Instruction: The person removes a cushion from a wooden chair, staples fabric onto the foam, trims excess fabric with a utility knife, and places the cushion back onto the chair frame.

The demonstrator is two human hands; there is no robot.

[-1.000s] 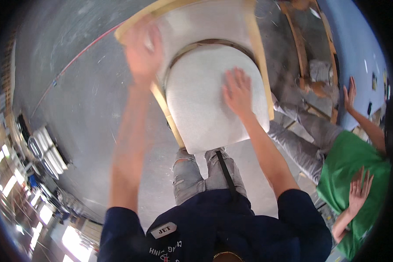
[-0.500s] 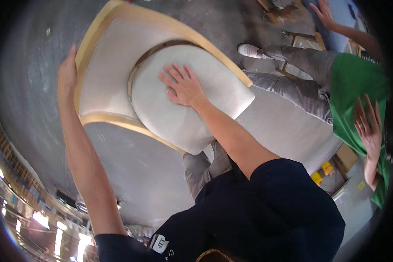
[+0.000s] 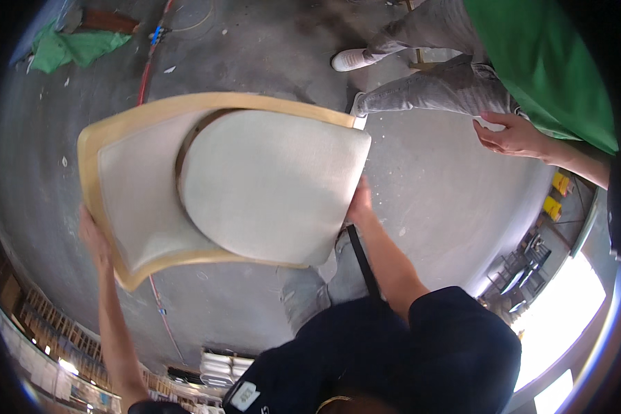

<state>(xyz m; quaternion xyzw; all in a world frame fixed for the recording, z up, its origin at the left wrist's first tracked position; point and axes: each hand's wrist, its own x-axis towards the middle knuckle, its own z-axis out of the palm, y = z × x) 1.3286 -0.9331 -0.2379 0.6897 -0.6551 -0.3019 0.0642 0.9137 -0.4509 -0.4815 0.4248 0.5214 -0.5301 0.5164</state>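
Note:
An upholstered chair (image 3: 269,183) with a pale, rounded seat pad is held out in front of me. Its curved back (image 3: 141,172) is covered in light fabric and edged by a yellowish wood frame (image 3: 90,165); no legs show. My left hand (image 3: 95,238) is closed around the frame at the left end of the back. At the opposite end, my right hand (image 3: 359,200) grips the front edge of the seat, its fingers partly hidden beneath the pad.
On the right stands a person in a green shirt (image 3: 545,62), one hand (image 3: 514,136) stretched toward the chair. A red hose (image 3: 147,72) runs along the grey floor, with a green cloth (image 3: 76,47) at far left. Yellow objects (image 3: 555,200) lie at the right.
The chair has turned and come lower and nearer. My right hand has left the top of the seat pad and now grips its front edge; my left hand still holds the back.

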